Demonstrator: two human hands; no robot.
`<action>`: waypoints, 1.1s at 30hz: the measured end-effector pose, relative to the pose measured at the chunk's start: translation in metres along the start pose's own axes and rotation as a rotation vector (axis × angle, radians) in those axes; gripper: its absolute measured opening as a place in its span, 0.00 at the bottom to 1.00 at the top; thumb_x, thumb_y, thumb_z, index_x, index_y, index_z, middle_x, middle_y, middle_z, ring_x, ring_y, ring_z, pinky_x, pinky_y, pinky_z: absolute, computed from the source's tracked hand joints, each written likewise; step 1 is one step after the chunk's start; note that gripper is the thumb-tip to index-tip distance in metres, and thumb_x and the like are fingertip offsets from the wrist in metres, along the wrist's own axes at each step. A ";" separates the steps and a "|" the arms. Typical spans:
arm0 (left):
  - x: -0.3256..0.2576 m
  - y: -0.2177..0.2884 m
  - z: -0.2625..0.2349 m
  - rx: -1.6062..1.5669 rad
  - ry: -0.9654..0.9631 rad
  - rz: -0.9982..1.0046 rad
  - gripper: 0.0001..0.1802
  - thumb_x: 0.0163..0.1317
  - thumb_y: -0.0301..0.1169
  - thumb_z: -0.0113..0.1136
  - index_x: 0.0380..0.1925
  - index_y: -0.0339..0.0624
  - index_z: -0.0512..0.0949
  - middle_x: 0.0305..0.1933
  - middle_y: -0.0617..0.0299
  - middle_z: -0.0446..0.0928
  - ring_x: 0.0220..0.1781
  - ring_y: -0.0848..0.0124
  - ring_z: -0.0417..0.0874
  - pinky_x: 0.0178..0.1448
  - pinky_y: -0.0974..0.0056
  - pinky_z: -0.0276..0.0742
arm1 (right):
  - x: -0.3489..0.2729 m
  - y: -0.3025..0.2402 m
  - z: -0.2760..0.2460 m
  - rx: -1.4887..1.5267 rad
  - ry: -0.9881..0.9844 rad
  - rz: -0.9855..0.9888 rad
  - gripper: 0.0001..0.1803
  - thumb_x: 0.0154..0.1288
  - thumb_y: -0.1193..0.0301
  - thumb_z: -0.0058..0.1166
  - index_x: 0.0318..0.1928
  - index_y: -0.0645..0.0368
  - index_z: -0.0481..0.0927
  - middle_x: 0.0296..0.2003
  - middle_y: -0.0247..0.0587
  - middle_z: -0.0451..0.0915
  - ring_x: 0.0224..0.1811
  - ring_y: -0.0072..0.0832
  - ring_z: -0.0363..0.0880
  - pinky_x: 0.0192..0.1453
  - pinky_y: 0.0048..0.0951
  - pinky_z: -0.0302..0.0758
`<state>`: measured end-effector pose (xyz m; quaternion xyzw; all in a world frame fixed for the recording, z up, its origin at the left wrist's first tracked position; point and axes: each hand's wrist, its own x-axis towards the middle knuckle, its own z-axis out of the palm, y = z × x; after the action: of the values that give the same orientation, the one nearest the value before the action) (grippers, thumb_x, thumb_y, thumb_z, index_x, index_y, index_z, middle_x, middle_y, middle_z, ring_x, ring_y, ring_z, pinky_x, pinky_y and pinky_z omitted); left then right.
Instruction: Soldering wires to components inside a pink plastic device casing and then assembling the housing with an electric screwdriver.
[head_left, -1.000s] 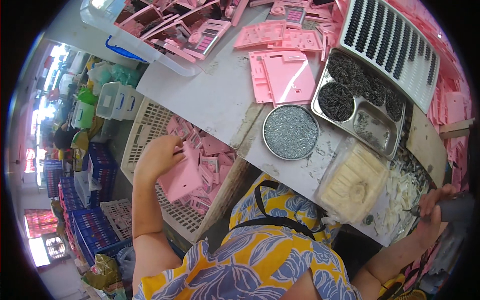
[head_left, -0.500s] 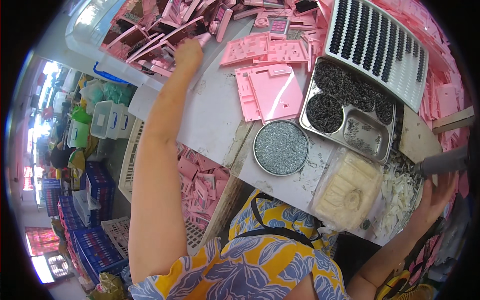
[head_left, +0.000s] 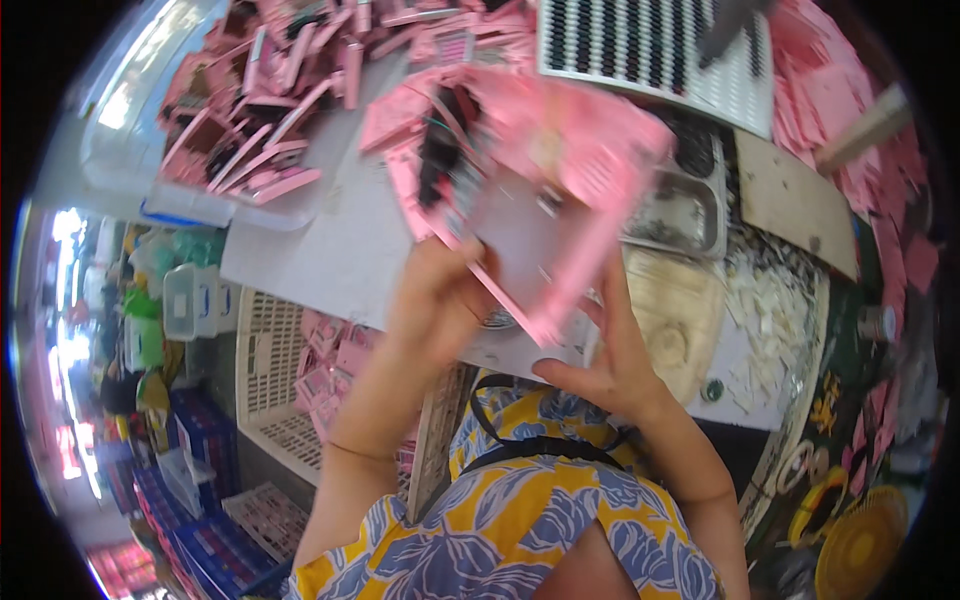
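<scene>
A pink plastic housing (head_left: pixel 600 150) with an open rectangular frame, a black part and thin wires is raised over the front of the table, blurred by motion. My left hand (head_left: pixel 440 295) grips its lower left edge, thumb on top. On the other side is my right hand (head_left: pixel 625 365), thumb and fingers spread, the fingertips at the housing's right edge; whether they touch it I cannot tell. Behind the housing, a round dish of small silvery pieces (head_left: pixel 497 318) is mostly hidden. A metal tray (head_left: pixel 690 215) of dark screws is partly covered.
Pink parts (head_left: pixel 270 110) heap up at the far left. A white rack (head_left: pixel 650 45) with black rows stands at the back, a dark rod-like tool (head_left: pixel 735 30) above it. A wrapped cream block (head_left: pixel 670 310) and white scraps (head_left: pixel 770 310) lie right; a crate (head_left: pixel 280 420) sits below left.
My left hand has come back from the pink heap and now holds the housing at the centre. My right hand has left the dark tool at the right and moved in beside it.
</scene>
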<state>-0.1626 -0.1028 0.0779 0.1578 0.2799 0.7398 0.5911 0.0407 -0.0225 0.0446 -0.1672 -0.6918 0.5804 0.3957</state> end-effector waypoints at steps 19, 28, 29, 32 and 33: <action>0.048 -0.094 0.029 0.773 -0.305 -0.578 0.26 0.70 0.25 0.60 0.66 0.35 0.67 0.38 0.62 0.80 0.23 0.76 0.78 0.24 0.71 0.72 | -0.068 0.015 -0.147 0.674 0.187 0.635 0.33 0.76 0.60 0.57 0.72 0.66 0.66 0.60 0.46 0.80 0.59 0.33 0.82 0.64 0.32 0.77; 0.047 -0.127 0.026 1.780 -0.262 0.309 0.32 0.61 0.28 0.70 0.64 0.39 0.68 0.45 0.50 0.77 0.39 0.57 0.83 0.41 0.59 0.79 | -0.072 0.021 -0.147 -1.103 0.193 0.199 0.31 0.68 0.61 0.60 0.67 0.60 0.73 0.54 0.50 0.75 0.59 0.48 0.67 0.65 0.45 0.66; 0.044 -0.130 0.026 1.862 -0.259 0.477 0.32 0.60 0.29 0.70 0.63 0.39 0.69 0.46 0.48 0.76 0.42 0.55 0.83 0.44 0.58 0.79 | -0.071 0.021 -0.145 -1.154 0.193 0.220 0.30 0.68 0.61 0.60 0.67 0.59 0.73 0.56 0.51 0.74 0.61 0.49 0.65 0.66 0.46 0.65; 0.036 -0.131 0.024 1.747 -0.238 0.263 0.26 0.60 0.26 0.69 0.59 0.38 0.73 0.47 0.49 0.74 0.46 0.52 0.80 0.46 0.55 0.78 | -0.064 0.030 -0.148 -1.236 0.090 0.247 0.29 0.70 0.61 0.57 0.67 0.59 0.74 0.64 0.53 0.69 0.65 0.54 0.62 0.70 0.50 0.63; 0.034 -0.130 0.020 1.713 -0.239 0.229 0.26 0.60 0.25 0.68 0.58 0.38 0.74 0.47 0.50 0.74 0.44 0.53 0.80 0.45 0.55 0.78 | -0.060 0.029 -0.147 -1.259 0.050 0.262 0.29 0.70 0.61 0.56 0.67 0.60 0.74 0.65 0.53 0.69 0.65 0.54 0.62 0.71 0.50 0.62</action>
<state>-0.0578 -0.0467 0.0120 0.6517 0.6585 0.3080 0.2163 0.1811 0.0423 -0.0020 -0.4641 -0.8645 0.1027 0.1634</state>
